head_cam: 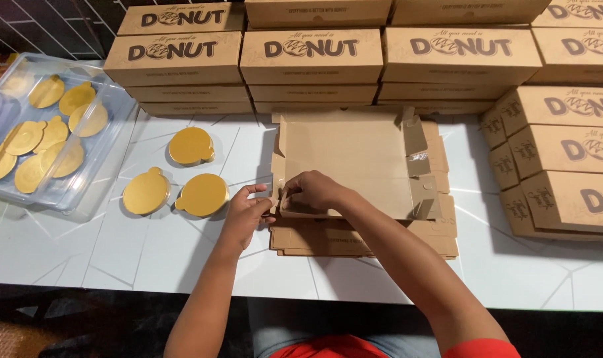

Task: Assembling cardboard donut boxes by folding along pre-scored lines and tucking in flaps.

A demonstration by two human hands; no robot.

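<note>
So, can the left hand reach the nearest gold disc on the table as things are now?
Probably yes. The left hand is at the half-folded box, right beside the gold disc, and nothing lies between them. It would have to let go of the flap first.

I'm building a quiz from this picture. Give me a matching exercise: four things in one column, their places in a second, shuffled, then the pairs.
Things:
1. half-folded brown box
2. three gold discs
3. clear plastic tray
4. stacked closed boxes

Places:
A. far left of the white table, holding more gold discs
B. along the back and right edge
C. on a pile of flat cardboard, under the left hand and right hand
D. loose on the table, left of the hands

Pairs: 1-C, 2-D, 3-A, 4-B
</note>
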